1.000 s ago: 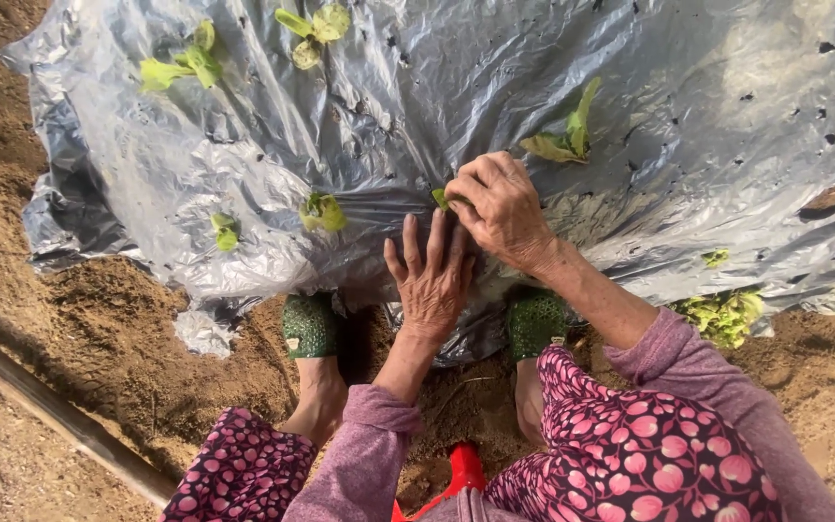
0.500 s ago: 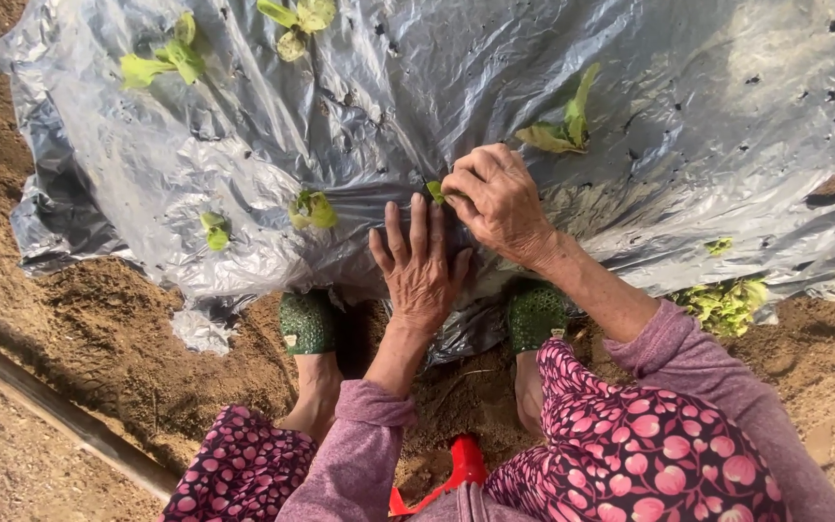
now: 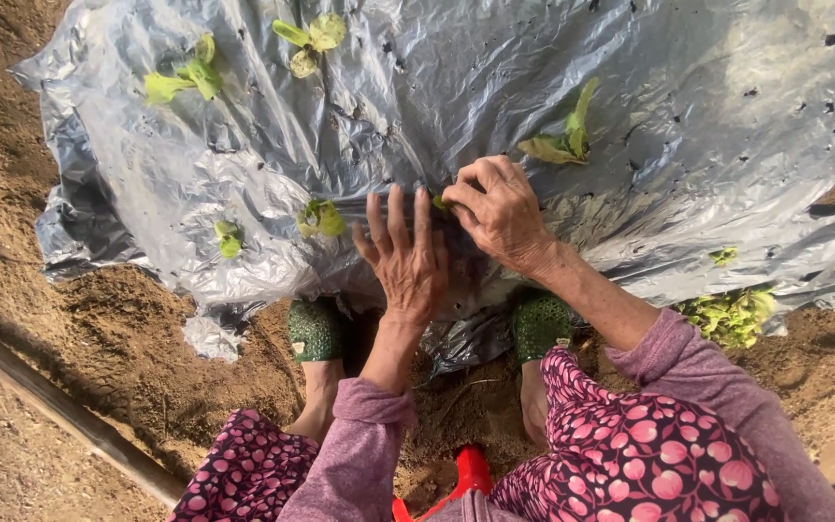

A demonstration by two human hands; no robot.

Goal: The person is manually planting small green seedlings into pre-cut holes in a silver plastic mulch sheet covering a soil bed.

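left hand (image 3: 406, 259) now flat on the plastic sheet (image 3: 688, 126), fingers spread and released, gripping nothing, just pressing the film down beside the small seedling (image 3: 440, 202). moved up the sheet since a second ago, when it lay lower, nearer the sheet's edge; fingertips now level with the seedling rather than below it. right hand (image 3: 500, 213) curled over the same spot, fingertips bunched at the little green leaf poking through the film; looks like a pinch on the seedling or on the plastic around it, though cannot tell for certain which, since the knuckles hide the tips. hardly shifted across the three pictures, only sunk a touch lower as the view moved.

judging from that: film being held taut on one side while the leaf gets eased through its hole on the other, work still on this one plant.

other seedlings already up through the sheet: one just left of the left hand (image 3: 320, 218), a smaller one further left (image 3: 229, 237), a taller one above the right hand (image 3: 566, 138), two near the top edge (image 3: 186, 79). green shoes (image 3: 314, 327) at the sheet's near edge on bare soil (image 3: 99, 329), same stance as before.
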